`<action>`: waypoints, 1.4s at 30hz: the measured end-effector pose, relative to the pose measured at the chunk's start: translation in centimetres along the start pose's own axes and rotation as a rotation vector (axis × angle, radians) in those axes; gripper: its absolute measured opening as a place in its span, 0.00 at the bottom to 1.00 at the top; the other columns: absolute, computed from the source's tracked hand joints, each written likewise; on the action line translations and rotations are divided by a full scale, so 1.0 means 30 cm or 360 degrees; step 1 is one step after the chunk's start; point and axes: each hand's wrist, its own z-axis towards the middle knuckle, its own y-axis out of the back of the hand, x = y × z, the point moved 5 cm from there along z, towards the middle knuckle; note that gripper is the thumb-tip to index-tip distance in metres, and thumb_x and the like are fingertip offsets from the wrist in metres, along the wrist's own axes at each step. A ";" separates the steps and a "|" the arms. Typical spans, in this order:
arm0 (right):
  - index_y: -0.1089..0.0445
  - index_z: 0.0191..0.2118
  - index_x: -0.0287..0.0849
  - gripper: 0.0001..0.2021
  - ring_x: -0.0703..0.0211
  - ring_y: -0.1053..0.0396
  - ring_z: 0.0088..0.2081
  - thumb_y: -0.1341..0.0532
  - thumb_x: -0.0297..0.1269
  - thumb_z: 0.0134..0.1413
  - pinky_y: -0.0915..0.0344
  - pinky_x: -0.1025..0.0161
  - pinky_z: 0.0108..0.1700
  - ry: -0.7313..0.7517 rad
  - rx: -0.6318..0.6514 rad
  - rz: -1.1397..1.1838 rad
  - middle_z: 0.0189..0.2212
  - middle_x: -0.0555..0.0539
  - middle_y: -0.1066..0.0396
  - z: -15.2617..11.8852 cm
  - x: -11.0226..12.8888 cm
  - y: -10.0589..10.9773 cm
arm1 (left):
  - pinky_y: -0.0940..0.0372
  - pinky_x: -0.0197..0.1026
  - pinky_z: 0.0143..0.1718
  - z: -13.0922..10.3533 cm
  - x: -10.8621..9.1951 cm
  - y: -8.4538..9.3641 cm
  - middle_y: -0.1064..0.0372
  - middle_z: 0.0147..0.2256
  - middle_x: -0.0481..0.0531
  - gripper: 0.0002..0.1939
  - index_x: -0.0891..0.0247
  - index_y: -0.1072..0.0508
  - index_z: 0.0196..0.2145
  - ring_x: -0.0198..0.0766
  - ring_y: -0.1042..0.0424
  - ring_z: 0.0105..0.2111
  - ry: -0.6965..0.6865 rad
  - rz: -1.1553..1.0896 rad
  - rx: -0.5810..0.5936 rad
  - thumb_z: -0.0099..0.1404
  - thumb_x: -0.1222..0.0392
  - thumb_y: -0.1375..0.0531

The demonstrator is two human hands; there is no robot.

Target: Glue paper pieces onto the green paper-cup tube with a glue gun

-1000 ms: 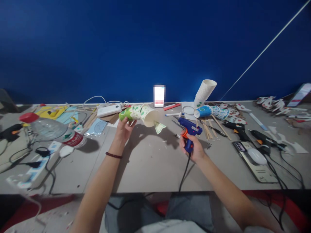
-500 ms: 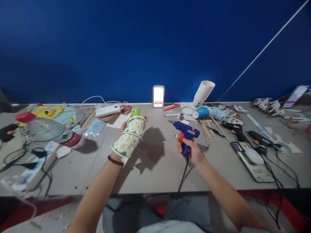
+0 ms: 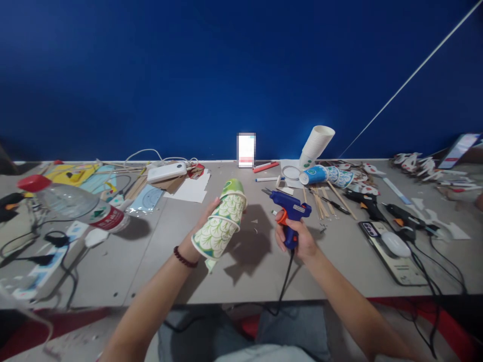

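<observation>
My left hand [image 3: 204,219] is wrapped round the far side of a green paper-cup fish [image 3: 222,216], several cups joined end to end with scale patterns drawn on them. It is held tilted above the table, and most of my fingers are hidden behind it. A pointed green flap hangs from its lower end. In my right hand [image 3: 302,240] is a blue hot glue gun [image 3: 289,208] with an orange trigger. Its nozzle points left and away from me, toward the cups but apart from them. A black cord runs down from its handle over the table edge.
A clear bottle [image 3: 75,206] lies beside a white power strip [image 3: 56,261] at left. Behind stand stacked white cups [image 3: 317,143], near a blue cup piece [image 3: 326,176]. Right are wooden sticks [image 3: 320,201], black glue guns [image 3: 364,201] and a phone [image 3: 392,256].
My left hand has moved right and slightly toward me with the cup fish, nearer the glue gun. White paper behind it now shows more. My right hand has hardly moved.
</observation>
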 end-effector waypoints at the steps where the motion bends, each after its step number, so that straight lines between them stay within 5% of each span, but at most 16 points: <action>1: 0.35 0.34 0.42 0.11 0.65 0.39 0.10 0.39 0.45 0.50 0.47 0.70 0.12 0.0000 0.0002 -0.0003 0.13 0.57 0.36 0.000 0.003 -0.001 | 0.28 0.38 0.38 0.000 0.007 0.004 0.24 0.45 0.60 0.26 0.69 0.28 0.49 0.43 0.23 0.40 0.0032 0.0004 0.0007 0.63 0.45 0.42; 13: 0.30 0.34 0.40 0.13 0.62 0.38 0.13 0.38 0.45 0.50 0.41 0.65 0.17 0.0170 -0.0015 -0.0364 0.10 0.55 0.38 0.008 0.150 -0.015 | 0.27 0.39 0.35 0.001 -0.037 -0.031 0.30 0.53 0.62 0.33 0.68 0.34 0.56 0.44 0.23 0.40 -0.0310 0.0068 -0.0036 0.58 0.47 0.38; 18: 0.29 0.35 0.39 0.12 0.65 0.41 0.13 0.38 0.44 0.53 0.43 0.67 0.16 0.0126 0.0069 -0.0484 0.11 0.55 0.36 0.016 0.242 -0.064 | 0.28 0.42 0.39 0.000 -0.026 -0.013 0.23 0.41 0.60 0.30 0.69 0.29 0.49 0.46 0.23 0.40 -0.0227 0.0033 -0.0033 0.55 0.43 0.36; 22: 0.29 0.34 0.39 0.15 0.66 0.40 0.12 0.39 0.48 0.54 0.43 0.68 0.14 0.0023 0.0176 -0.0557 0.12 0.54 0.35 0.051 0.289 -0.126 | 0.29 0.43 0.40 0.005 -0.018 -0.017 0.22 0.40 0.59 0.29 0.68 0.27 0.46 0.46 0.23 0.39 -0.0176 0.0054 0.0052 0.52 0.46 0.33; 32: 0.29 0.34 0.40 0.09 0.68 0.38 0.15 0.37 0.41 0.53 0.37 0.69 0.17 0.0011 0.0179 -0.0870 0.16 0.56 0.35 0.079 0.243 -0.164 | 0.32 0.47 0.46 0.010 -0.045 0.027 0.24 0.43 0.57 0.31 0.64 0.31 0.52 0.47 0.24 0.41 -0.0370 0.0137 -0.0038 0.55 0.47 0.35; 42: 0.29 0.30 0.41 0.08 0.67 0.37 0.16 0.36 0.40 0.51 0.36 0.68 0.18 0.0030 0.0116 -0.1112 0.18 0.53 0.33 0.058 0.227 -0.171 | 0.31 0.47 0.44 0.008 -0.059 0.033 0.22 0.40 0.56 0.27 0.64 0.27 0.46 0.49 0.23 0.40 -0.0458 0.0209 -0.0083 0.52 0.47 0.33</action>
